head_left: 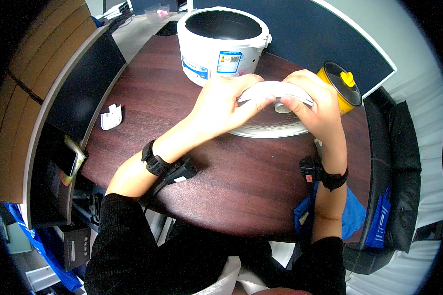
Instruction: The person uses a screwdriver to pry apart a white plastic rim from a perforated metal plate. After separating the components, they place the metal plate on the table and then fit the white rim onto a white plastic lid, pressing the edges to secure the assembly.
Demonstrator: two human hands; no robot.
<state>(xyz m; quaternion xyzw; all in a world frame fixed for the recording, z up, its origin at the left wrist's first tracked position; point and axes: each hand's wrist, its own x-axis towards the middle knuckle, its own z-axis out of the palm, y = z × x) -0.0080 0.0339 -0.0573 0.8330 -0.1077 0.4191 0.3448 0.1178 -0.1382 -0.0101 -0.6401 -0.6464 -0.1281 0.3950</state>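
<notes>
Both my hands are closed on a white curved plastic piece, which looks like part of a round lid (pixel 275 88). My left hand (pixel 229 98) pinches its left end, with the thumb underneath. My right hand (pixel 317 101) grips its right end, thumb tucked below. A small round white knob (pixel 282 107) shows between the two thumbs. Just beneath lies a round white rim with a perforated inner band (pixel 268 132), partly hidden by my hands; I cannot tell whether it joins the held piece. Beyond my hands stands a white rice cooker body (pixel 202 56) with a dark inside, its top uncovered.
A small white plastic part (pixel 111 117) lies left on the dark wooden table (pixel 221 191). At the right stands a yellow canister (pixel 350 104) with a dark lid. Blue cloth (pixel 353 216) hangs near my right forearm. A dark partition (pixel 300 37) borders the far side.
</notes>
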